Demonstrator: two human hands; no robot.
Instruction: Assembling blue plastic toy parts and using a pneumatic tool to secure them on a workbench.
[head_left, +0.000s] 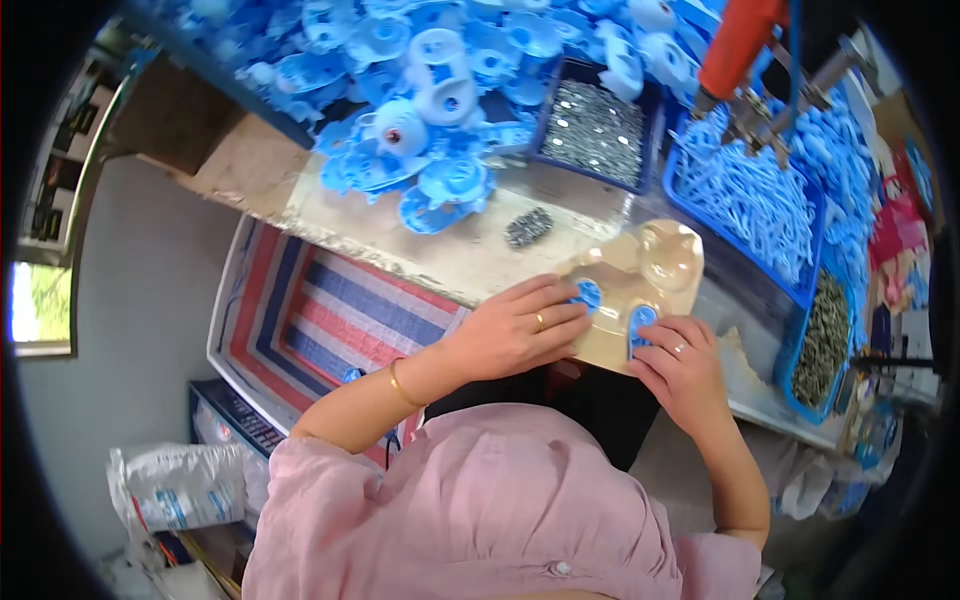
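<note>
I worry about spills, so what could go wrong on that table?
The small loose pile of metal bits lies close to the tan block, so a bump from the left hand might scatter it. The small blue piece by the right hand could shift if nudged. The blue parts are heaped loosely, so some might slide down.

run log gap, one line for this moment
left hand: at left blue piece | right hand: at right blue piece | beige tray: beneath pieces
</note>
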